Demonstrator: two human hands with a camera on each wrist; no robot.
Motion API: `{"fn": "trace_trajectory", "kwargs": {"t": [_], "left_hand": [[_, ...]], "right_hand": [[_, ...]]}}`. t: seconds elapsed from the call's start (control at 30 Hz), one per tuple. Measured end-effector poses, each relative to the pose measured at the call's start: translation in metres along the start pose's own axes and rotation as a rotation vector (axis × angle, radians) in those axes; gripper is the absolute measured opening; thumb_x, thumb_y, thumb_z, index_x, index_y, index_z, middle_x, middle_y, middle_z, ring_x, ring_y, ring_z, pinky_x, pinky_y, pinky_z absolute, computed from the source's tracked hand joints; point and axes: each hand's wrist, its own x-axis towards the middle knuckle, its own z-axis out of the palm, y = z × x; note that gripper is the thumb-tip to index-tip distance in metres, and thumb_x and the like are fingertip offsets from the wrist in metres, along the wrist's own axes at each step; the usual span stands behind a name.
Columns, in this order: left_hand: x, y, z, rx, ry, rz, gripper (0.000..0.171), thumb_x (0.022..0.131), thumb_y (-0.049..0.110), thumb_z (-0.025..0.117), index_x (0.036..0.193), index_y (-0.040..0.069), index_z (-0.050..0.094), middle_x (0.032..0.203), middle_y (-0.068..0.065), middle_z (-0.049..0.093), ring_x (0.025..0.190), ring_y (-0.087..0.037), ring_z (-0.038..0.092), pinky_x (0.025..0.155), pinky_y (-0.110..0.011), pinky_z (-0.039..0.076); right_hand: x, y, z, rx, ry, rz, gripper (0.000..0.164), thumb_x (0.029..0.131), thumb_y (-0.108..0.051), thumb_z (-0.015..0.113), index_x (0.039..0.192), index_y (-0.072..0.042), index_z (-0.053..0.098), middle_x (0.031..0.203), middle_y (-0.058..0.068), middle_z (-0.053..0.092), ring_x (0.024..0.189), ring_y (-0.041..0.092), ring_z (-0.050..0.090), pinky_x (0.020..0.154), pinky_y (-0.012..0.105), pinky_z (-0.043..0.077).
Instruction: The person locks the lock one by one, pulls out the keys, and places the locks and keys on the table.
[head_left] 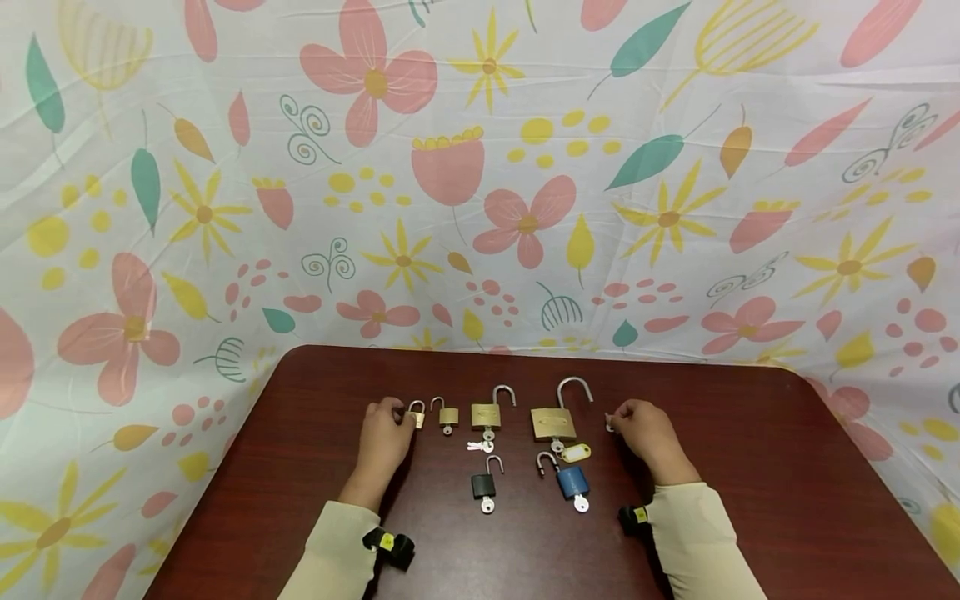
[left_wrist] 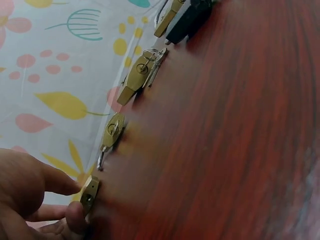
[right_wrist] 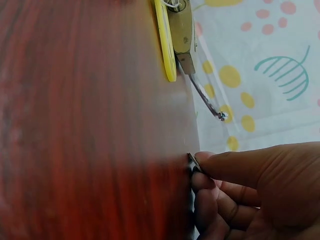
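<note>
At the left end of a row of padlocks, my left hand (head_left: pixel 386 435) pinches a small brass padlock (head_left: pixel 417 417) between thumb and fingers. The left wrist view shows the keyhole end of this small padlock (left_wrist: pixel 90 191), partly covered by the fingertips. My right hand (head_left: pixel 647 429), at the right end of the row, pinches a small metal key (head_left: pixel 609 423). Only a thin edge of the key (right_wrist: pixel 194 162) shows in the right wrist view. Nearest the left hand lies another small brass padlock (head_left: pixel 448 417), its shackle open and a key in it.
Between the hands lie a medium brass padlock (head_left: pixel 485 416), a large brass padlock (head_left: pixel 552 424) with a yellow tag (head_left: pixel 576 453), a black padlock (head_left: pixel 483 486) and a blue padlock (head_left: pixel 573 481), all with open shackles and keys. Flowered cloth (head_left: pixel 465 208) hangs behind the dark wooden table (head_left: pixel 300 433).
</note>
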Motion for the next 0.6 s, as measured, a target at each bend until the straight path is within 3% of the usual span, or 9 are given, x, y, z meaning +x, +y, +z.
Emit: {"fn": "trace_trajectory", "kwargs": {"t": [0.17,0.37,0.6], "left_hand": [[-0.001,0.009,0.000,-0.036,0.016,0.004,0.015,0.089,0.014,0.068,0.096,0.001,0.065,0.092,-0.014,0.056,0.077,-0.026,0.056,0.069,-0.036,0.045],[-0.002,0.025,0.002,-0.071,-0.061,0.037,0.014,0.093,0.017,0.070,0.097,0.004,0.065,0.091,-0.010,0.058,0.078,-0.022,0.056,0.070,-0.035,0.046],[-0.001,0.036,0.011,0.020,-0.138,0.087,0.022,0.093,0.020,0.070,0.103,0.001,0.064,0.092,-0.009,0.059,0.076,-0.020,0.057,0.069,-0.035,0.048]], "right_hand": [[-0.002,-0.002,-0.003,0.007,-0.011,0.025,0.023,0.098,-0.022,0.062,0.084,-0.004,0.066,0.078,0.008,0.063,0.070,0.022,0.053,0.059,0.031,0.040],[-0.002,-0.004,-0.005,-0.003,-0.011,0.002,0.022,0.098,-0.021,0.061,0.084,-0.004,0.066,0.078,0.009,0.064,0.071,0.023,0.054,0.061,0.031,0.040],[-0.001,-0.004,-0.001,-0.014,-0.003,-0.001,0.023,0.098,-0.022,0.062,0.083,-0.004,0.065,0.077,0.008,0.064,0.071,0.023,0.054,0.062,0.032,0.041]]}}
